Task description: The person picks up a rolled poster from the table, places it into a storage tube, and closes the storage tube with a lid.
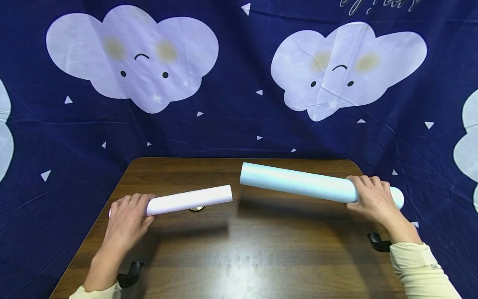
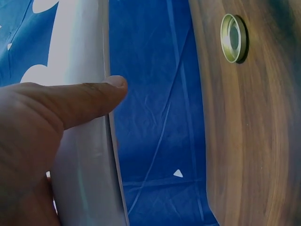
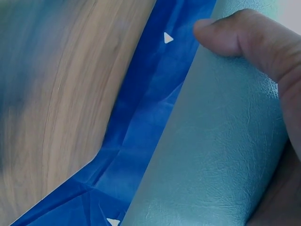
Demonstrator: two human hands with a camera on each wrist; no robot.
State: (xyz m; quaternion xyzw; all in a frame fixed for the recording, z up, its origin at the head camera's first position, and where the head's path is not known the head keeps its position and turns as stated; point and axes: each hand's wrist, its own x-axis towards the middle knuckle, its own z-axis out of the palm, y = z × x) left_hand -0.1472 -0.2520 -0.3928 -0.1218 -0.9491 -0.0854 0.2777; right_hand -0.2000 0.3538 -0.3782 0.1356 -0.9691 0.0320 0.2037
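My left hand (image 1: 127,216) grips a slim white roll (image 1: 190,199) near its left end, above the left part of the table. In the left wrist view the thumb lies across that roll (image 2: 87,160), and a long seam edge shows along it. My right hand (image 1: 373,197) holds a thicker light blue roll (image 1: 298,181) near its right end. Its surface (image 3: 207,136) looks wrinkled and leather-like in the right wrist view. Both rolls are raised over the table, inner ends facing each other with a gap between. The fingers under each roll are mostly hidden.
On the brown wooden table (image 1: 242,241) lies a gold-rimmed round metal lid (image 2: 233,38), partly covered by the white roll in the head view. A dark blue cloth (image 1: 239,124) with clouds hangs behind the table. Black devices (image 1: 130,274) sit at both wrists.
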